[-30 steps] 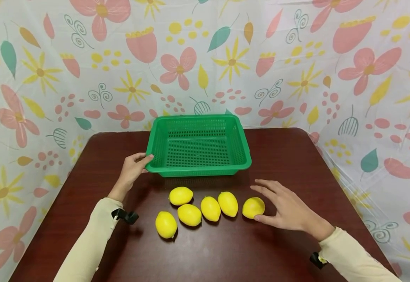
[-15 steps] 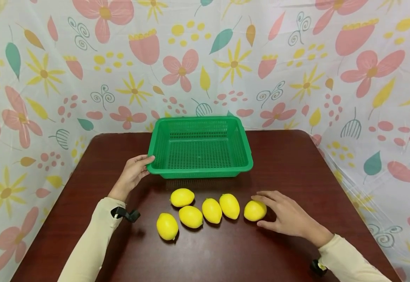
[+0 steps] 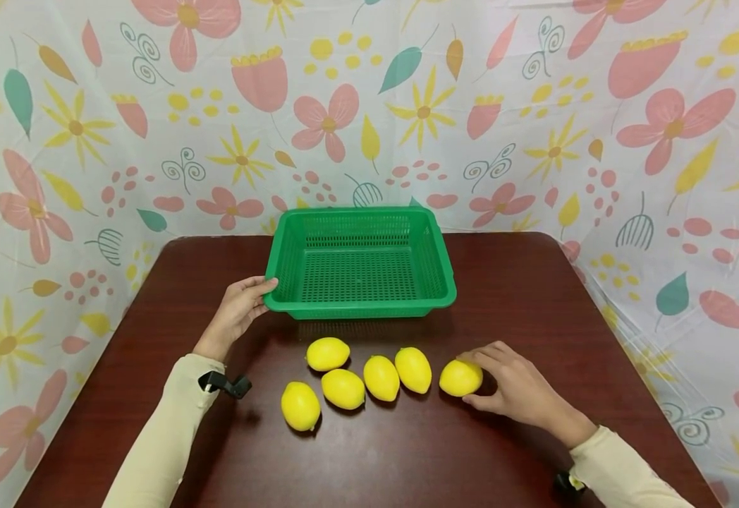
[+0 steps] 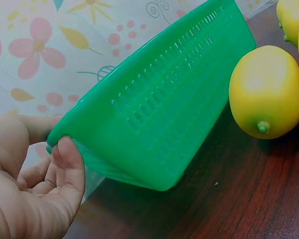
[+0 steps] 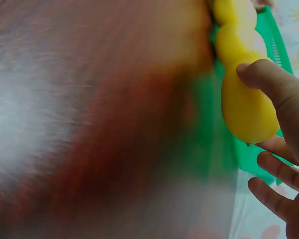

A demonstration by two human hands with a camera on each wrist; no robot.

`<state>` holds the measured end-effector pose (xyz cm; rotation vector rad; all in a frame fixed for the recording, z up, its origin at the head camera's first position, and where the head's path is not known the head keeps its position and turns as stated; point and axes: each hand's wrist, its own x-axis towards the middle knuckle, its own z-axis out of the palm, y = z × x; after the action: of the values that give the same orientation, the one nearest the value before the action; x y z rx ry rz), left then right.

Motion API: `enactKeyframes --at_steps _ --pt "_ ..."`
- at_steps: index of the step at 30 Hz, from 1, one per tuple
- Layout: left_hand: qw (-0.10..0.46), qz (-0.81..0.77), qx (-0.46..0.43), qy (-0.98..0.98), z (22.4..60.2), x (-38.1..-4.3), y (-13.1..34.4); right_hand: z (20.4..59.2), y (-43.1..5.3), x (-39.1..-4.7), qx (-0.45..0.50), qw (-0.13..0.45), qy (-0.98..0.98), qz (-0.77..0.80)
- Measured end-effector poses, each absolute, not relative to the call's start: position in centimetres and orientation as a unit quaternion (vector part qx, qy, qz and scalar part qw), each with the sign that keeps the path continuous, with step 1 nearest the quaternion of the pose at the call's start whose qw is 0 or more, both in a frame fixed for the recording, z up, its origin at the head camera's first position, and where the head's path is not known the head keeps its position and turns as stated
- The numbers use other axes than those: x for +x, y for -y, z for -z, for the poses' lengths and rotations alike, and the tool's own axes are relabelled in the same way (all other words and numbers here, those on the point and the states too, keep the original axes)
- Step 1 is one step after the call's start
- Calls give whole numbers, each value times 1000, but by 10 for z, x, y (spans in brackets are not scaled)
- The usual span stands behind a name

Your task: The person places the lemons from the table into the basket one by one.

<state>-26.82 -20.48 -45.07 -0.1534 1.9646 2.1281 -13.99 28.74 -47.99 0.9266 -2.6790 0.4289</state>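
My left hand [image 3: 235, 315] pinches the front left corner of the rim of a green plastic basket [image 3: 359, 309]; in the left wrist view, thumb and fingers [image 4: 70, 159] lie on either side of that rim. The basket holds nothing. In front of it, at the right end of a loose group, lies a yellow lemon [image 3: 460, 378]. My right hand [image 3: 522, 384] has its thumb and fingertips on that lemon's right side. In the right wrist view, the thumb lies over the lemon [image 5: 246, 109] and the index finger goes behind it; the other fingers are spread.
Several more lemons lie on the dark wooden table [image 3: 407, 458] between the hands, among them one at the near left [image 3: 300, 406] and one close to the basket [image 3: 328, 354]. A flower-printed curtain [image 3: 369, 106] hangs behind the table and along its sides.
My right hand has come down around the rightmost lemon, its fingers drawing in from spread to closing on it. The left hand keeps holding the basket rim.
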Motion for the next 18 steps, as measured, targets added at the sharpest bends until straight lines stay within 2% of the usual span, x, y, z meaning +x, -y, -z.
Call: enactKeyframes --at_steps 8,18 --pt "121 -720 -56 -682 449 -269 205 449 -297 -153 321 152 916 -190" --pt "133 -713 -56 -686 447 -267 206 392 -306 -198 352 130 906 -196"
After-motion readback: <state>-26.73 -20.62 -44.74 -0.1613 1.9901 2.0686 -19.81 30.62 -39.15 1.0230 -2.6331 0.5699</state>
